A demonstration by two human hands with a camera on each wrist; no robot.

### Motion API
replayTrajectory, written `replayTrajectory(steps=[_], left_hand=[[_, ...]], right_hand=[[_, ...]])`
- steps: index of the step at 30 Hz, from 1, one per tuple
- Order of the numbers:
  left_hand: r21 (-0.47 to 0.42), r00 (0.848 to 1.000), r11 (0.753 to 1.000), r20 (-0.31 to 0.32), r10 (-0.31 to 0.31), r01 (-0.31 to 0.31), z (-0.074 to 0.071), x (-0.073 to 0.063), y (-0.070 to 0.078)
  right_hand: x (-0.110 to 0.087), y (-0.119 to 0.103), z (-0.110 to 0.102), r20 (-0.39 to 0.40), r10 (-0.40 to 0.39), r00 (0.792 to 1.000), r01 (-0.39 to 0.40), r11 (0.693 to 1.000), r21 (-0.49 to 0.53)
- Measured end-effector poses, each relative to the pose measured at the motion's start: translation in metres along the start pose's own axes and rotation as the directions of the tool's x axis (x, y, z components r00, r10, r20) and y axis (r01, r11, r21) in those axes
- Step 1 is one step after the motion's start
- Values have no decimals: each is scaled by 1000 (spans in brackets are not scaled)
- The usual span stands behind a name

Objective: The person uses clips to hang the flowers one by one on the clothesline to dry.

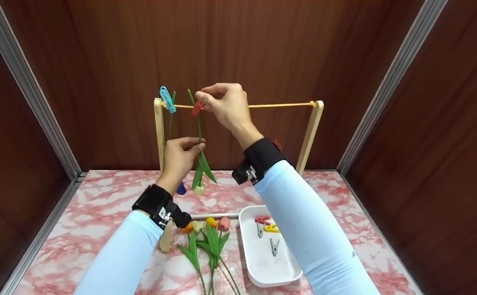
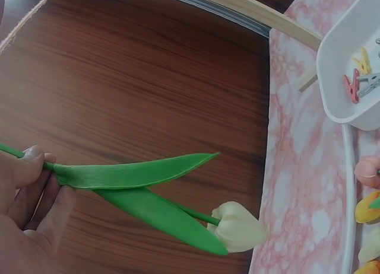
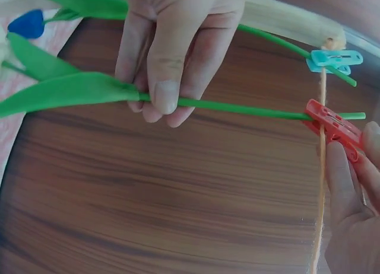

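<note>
My left hand (image 1: pixel 181 157) pinches the green stem of a white tulip (image 2: pixel 237 226) that hangs bloom down, just above its leaves. Higher up, my right hand (image 1: pixel 228 104) grips a red clothespin (image 3: pixel 332 127) between thumb and fingers. That clothespin sits across the orange cord (image 1: pixel 279 105) and the upper part of the tulip's stem. To its left a light blue clothespin (image 1: pixel 167 99) clamps another stem to the cord, near the wooden post. The blue tulip (image 3: pixel 27 25) on that stem hangs upside down, partly hidden behind my left hand in the head view.
Below, orange, white and pink tulips (image 1: pixel 224 223) lie on the pink marbled table (image 1: pixel 111 196). A white tray (image 1: pixel 259 280) to their right holds several clothespins, among them a grey one (image 1: pixel 274 247). The cord's right end is tied to a wooden post (image 1: pixel 310 135).
</note>
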State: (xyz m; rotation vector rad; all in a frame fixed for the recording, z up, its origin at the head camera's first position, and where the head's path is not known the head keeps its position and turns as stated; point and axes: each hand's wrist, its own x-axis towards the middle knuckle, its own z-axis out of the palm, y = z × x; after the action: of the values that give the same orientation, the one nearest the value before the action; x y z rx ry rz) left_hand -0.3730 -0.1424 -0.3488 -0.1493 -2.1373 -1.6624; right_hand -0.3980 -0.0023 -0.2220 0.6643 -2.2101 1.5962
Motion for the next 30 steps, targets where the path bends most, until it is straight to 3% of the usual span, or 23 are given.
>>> replayTrajectory(steps=[6,16,22,30], left_hand=[[-6,1000,1000,4,-15,15,2,0,-2],[6,1000,1000,6,-2,2,2,0,-1],[-6,1000,1000,5,3,-3,2,0,-1],[17,1000,1000,-14,-6,6,-1,2,-3]], right_hand=[[-1,3,1,16,39,999,-39,999,38],[0,3,4,-19,-36,999,36,999,4],[-4,5,6,1,7,1000,-7,1000,-8],[-6,6,1,55,65,996,-68,996,65]])
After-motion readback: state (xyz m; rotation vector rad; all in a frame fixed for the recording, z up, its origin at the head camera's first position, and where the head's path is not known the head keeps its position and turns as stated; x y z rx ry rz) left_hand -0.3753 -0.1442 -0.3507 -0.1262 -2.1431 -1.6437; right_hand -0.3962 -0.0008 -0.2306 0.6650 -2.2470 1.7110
